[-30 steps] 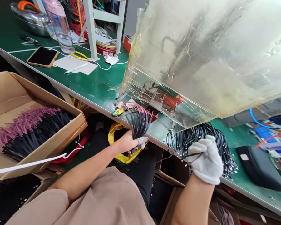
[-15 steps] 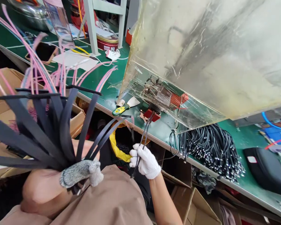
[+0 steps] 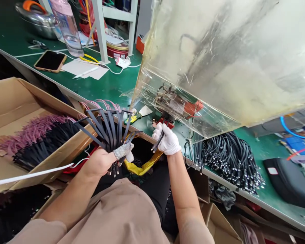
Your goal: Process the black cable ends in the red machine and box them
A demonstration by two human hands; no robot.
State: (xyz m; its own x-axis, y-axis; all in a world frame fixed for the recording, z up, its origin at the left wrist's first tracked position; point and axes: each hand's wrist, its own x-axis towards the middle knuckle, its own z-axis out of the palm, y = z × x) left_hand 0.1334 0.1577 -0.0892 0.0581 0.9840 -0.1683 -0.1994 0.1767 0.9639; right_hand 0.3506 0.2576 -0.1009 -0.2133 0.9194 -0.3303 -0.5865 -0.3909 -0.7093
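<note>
My left hand (image 3: 106, 159), with grey fabric covers on its thumb and a fingertip, is closed round a bundle of flat black cables (image 3: 112, 125). The cables fan out upward to pink wire ends, and small metal tips poke out below the fist. My right hand (image 3: 166, 139), in a white glove, pinches the end of a thin black cable (image 3: 159, 142) at the bench edge. Just beyond it sits a small red block (image 3: 169, 123) on a machine (image 3: 179, 103), partly behind a clear plastic shield (image 3: 152, 84). The glove hides where the cable meets the block.
A cardboard box (image 3: 48, 169) of pink-and-black cables stands at left. A green-handled scraper (image 3: 134, 118) lies beside the machine. Black cables (image 3: 226, 159) are heaped at right near a black case (image 3: 289, 183). A yellow-rimmed bag (image 3: 144, 167) hangs open below the bench.
My left hand has moved down, right and away from the camera with its bundle. My right hand has moved up and forward, close to the red block.
</note>
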